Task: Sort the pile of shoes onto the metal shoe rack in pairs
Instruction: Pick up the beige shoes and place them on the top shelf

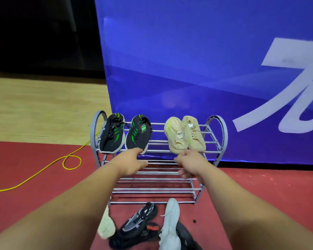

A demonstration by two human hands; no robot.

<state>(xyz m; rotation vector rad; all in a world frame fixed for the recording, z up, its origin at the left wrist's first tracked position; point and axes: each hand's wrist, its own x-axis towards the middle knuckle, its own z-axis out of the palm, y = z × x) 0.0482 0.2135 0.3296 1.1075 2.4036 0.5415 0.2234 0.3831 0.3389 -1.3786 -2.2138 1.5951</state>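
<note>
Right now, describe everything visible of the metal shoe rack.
The metal shoe rack is a two-tier frame of shiny grey rails between arched, perforated side pieces. It stands upright on the red floor in front of a blue banner. The upper tier carries a black-and-green pair at left and a beige pair at right; the lower tier shows no shoes.

One wide-angle view, worn on the head, looks forward and down from close above the metal shoe rack [159, 189], the pile of shoes [139, 222] at its bottom edge, a blue banner [188, 60] filling the top
</note>
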